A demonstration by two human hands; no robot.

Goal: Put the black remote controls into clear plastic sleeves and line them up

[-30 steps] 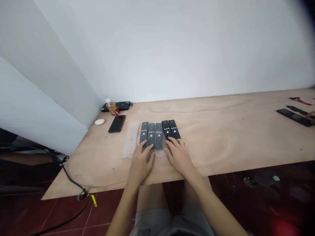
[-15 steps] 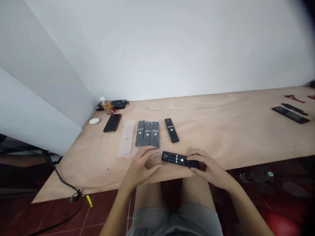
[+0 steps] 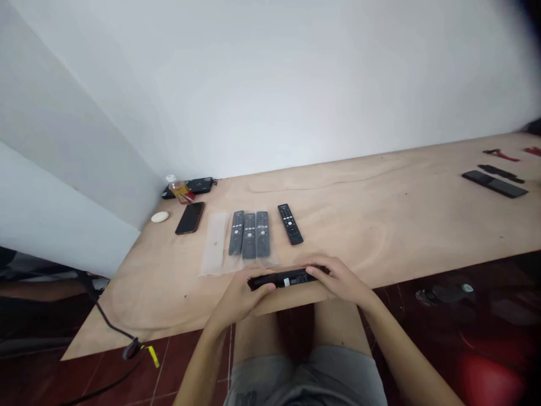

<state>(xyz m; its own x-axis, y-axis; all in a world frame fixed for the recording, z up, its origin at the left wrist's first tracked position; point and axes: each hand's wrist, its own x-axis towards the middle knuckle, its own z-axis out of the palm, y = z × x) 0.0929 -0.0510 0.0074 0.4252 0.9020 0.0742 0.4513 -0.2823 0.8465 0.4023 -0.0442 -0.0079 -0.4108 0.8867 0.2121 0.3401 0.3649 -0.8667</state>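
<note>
A black remote (image 3: 282,278) lies sideways between both my hands, near the front edge of the plywood table (image 3: 380,220). It is turned on its side, so a small label shows. My left hand (image 3: 240,296) grips its left end and my right hand (image 3: 340,280) grips its right end. Behind them, three remotes in clear plastic sleeves (image 3: 249,233) lie side by side. One bare black remote (image 3: 289,224) lies just right of them. An empty clear sleeve (image 3: 213,245) lies on their left.
A black phone (image 3: 190,217), a white oval object (image 3: 160,216), a small bottle (image 3: 177,188) and a black box (image 3: 198,184) sit at the table's far left corner. Dark remotes (image 3: 494,184) and red items lie far right. A cable (image 3: 114,330) hangs off the left side.
My right hand pulled one bare remote from the row toward the front edge. My left hand then took its other end, and the remote turned from face up onto its side.
</note>
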